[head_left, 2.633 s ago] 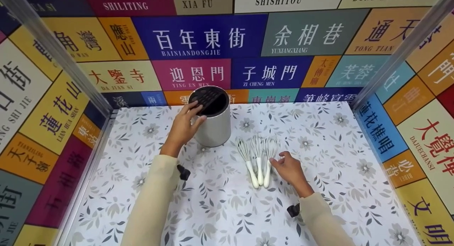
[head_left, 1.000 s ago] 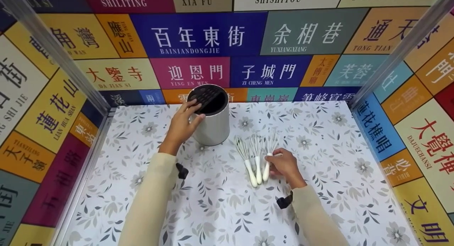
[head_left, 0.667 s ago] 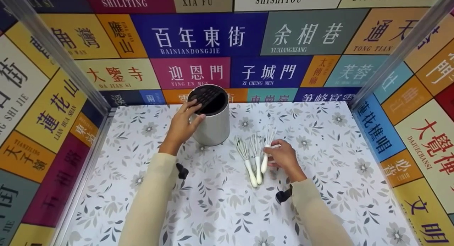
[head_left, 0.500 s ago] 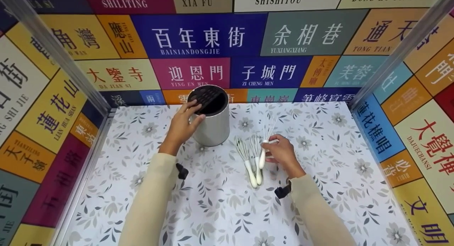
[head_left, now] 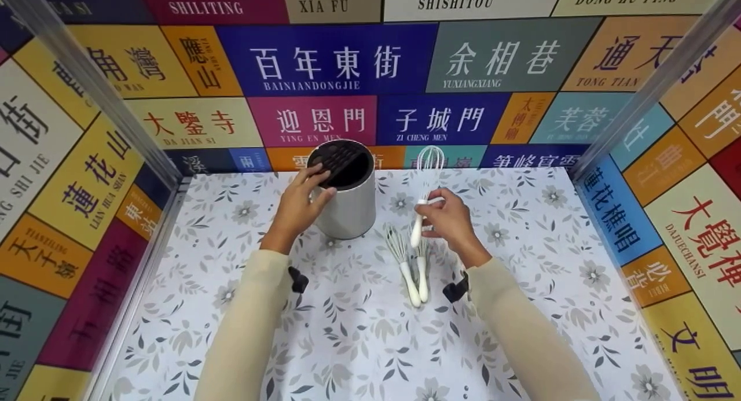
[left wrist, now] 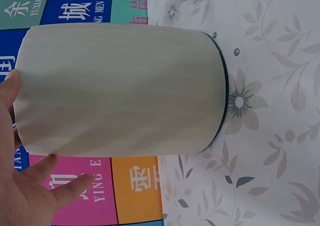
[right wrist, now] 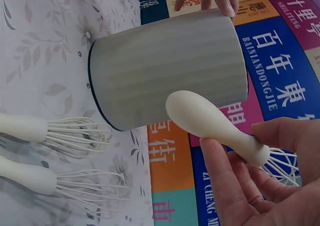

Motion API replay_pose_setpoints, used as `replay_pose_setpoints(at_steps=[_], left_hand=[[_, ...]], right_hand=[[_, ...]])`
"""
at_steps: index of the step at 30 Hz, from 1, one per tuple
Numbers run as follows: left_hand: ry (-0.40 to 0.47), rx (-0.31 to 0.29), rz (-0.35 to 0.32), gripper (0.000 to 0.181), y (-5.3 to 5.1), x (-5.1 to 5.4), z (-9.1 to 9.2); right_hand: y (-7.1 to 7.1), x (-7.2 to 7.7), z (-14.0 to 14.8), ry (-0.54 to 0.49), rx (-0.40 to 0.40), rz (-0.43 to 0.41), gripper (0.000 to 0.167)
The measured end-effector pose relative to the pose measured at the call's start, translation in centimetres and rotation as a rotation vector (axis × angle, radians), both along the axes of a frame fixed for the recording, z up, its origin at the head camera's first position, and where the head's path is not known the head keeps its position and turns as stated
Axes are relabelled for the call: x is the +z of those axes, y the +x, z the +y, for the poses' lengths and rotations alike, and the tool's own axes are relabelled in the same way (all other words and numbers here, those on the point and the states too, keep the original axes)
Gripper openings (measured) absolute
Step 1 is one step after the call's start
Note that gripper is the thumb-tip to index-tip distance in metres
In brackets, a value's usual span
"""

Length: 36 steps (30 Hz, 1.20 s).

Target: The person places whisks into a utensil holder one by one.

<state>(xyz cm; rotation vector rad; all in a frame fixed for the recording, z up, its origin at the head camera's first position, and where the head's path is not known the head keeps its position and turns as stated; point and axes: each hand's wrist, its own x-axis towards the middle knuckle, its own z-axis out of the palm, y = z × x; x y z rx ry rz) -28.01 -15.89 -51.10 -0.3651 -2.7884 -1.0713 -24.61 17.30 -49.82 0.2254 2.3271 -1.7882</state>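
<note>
A whisk [head_left: 417,232] with a white handle is pinched in my right hand [head_left: 450,217], raised off the table with its wire head up. In the right wrist view its handle [right wrist: 197,115] points toward the canister, thumb and fingers around the narrow neck. My left hand [head_left: 296,207] rests with spread, relaxed fingers on the left rim of a pale grey canister [head_left: 349,213]. A black insert with slots [head_left: 331,158] covers part of its mouth; the other part is a dark opening. Two more whisks, one left [head_left: 408,282] and one right [head_left: 423,282], lie side by side on the table.
A white floral cloth [head_left: 347,343] covers the table. Colourful panels with Chinese lettering [head_left: 324,59] stand behind and at both sides. Transparent corner posts [head_left: 654,83] rise at the back. The canister stands near the table's back edge.
My right hand has taken hold of the rightmost whisk, lifted it off the table and carried it up and back toward the canister's side. My left hand has stayed on the canister.
</note>
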Motion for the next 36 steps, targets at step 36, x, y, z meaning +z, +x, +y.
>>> replay_pose_setpoints(at_steps=[36], left_hand=[[0.020,0.001,-0.009,0.056,0.0,0.0,0.0]], right_hand=[[-8.2,8.8,-6.8,-0.126,-0.004,0.299,0.033]])
